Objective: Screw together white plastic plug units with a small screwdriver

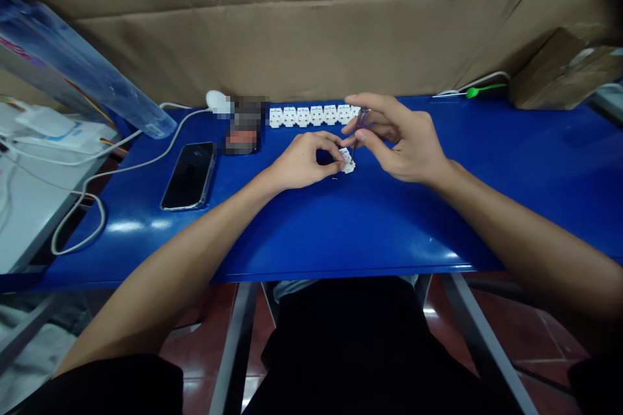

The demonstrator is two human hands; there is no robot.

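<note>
Between thumb and fingers, my left hand [309, 159] steadies a small white plastic module [347, 161] on the blue tabletop [311, 227]. My right hand [403, 136] is closed on a small screwdriver [362, 119] with a see-through purplish handle. The screwdriver slants down, its thin shaft reaching the module; the exact tip contact is too small to make out. A tiny brass-coloured piece, perhaps a screw [335, 178], lies just in front of the left fingertips. Behind my hands stands a row of several similar white modules [303, 117], the right end partly covered by my right fingers.
A phone [189, 175] lies at left, near a blurred-out dark item [244, 126] and a white rounded plug [219, 102]. A white cable [126, 172] loops over the left side. A cardboard box [559, 71] and a green tie [479, 91] are at the back right, against a cardboard wall [311, 32].
</note>
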